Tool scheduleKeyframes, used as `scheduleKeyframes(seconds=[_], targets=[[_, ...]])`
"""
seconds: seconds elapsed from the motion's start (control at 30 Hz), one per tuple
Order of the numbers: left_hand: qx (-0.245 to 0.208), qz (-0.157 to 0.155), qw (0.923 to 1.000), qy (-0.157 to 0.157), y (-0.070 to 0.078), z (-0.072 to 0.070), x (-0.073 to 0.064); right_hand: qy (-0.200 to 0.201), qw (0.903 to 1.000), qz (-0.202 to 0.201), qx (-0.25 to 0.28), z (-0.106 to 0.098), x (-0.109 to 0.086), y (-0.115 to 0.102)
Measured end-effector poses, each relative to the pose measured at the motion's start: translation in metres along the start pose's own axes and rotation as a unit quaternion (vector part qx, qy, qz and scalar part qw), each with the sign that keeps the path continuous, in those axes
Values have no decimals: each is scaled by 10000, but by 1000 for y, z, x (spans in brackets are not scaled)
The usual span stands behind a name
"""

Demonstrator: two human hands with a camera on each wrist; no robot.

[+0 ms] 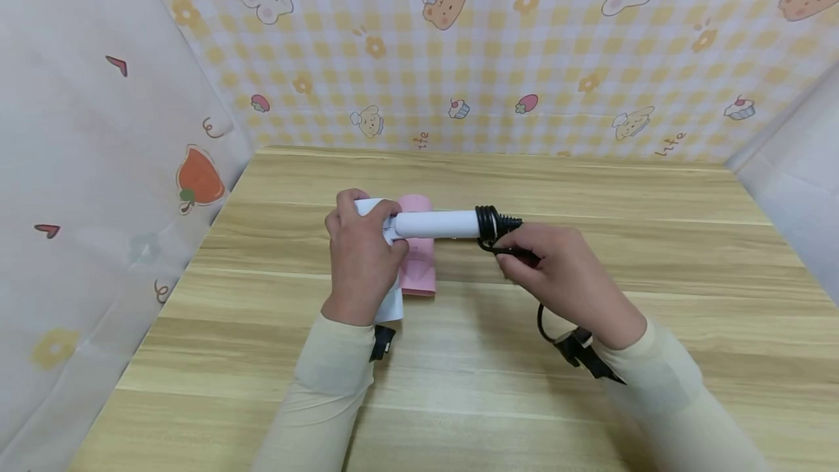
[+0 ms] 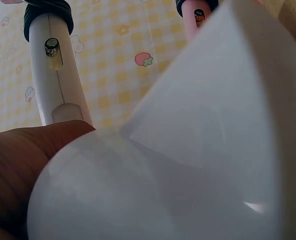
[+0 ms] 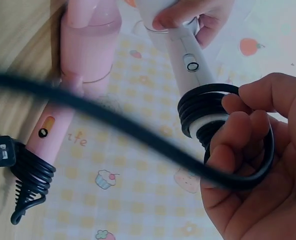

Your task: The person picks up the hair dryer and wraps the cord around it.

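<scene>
My left hand (image 1: 363,261) grips the barrel of a white hair dryer (image 1: 435,224), its handle pointing right. In the left wrist view, the glossy white barrel (image 2: 188,165) fills much of the picture and hides most of the fingers. A black cord (image 3: 203,110) is wound in several turns round the handle's end. At that end my right hand (image 1: 564,275) pinches the cord with curled fingers, and a loose length loops past the palm in the right wrist view. Behind the white dryer is a pink hair dryer (image 1: 419,268), partly covered by it in the head view.
Coiled black cord (image 3: 33,172) also wraps the pink dryer's handle, with a plug (image 3: 0,151) beside it. Everything is over a wood-grain table (image 1: 459,399). A yellow checked cloth (image 1: 498,57) hangs along the back, and a white printed cloth (image 1: 98,130) on the left.
</scene>
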State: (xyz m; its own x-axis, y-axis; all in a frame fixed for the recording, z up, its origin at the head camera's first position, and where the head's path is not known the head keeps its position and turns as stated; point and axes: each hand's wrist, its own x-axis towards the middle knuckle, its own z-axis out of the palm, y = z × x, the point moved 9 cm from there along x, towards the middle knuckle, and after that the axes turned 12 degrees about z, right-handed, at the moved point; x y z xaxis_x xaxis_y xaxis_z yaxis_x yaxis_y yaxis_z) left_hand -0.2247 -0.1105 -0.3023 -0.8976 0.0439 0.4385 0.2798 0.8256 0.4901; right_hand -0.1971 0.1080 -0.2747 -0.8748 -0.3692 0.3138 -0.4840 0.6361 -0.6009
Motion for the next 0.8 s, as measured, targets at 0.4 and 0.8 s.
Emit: scheduleKeyframes(seconds=[0.4, 0.8], targets=[[121, 218, 9997, 47, 5, 1, 1, 199, 9996, -123, 153, -12, 5, -8], [82, 410, 9991, -10, 12, 4, 1, 356, 9985, -340, 254, -21, 13, -15]])
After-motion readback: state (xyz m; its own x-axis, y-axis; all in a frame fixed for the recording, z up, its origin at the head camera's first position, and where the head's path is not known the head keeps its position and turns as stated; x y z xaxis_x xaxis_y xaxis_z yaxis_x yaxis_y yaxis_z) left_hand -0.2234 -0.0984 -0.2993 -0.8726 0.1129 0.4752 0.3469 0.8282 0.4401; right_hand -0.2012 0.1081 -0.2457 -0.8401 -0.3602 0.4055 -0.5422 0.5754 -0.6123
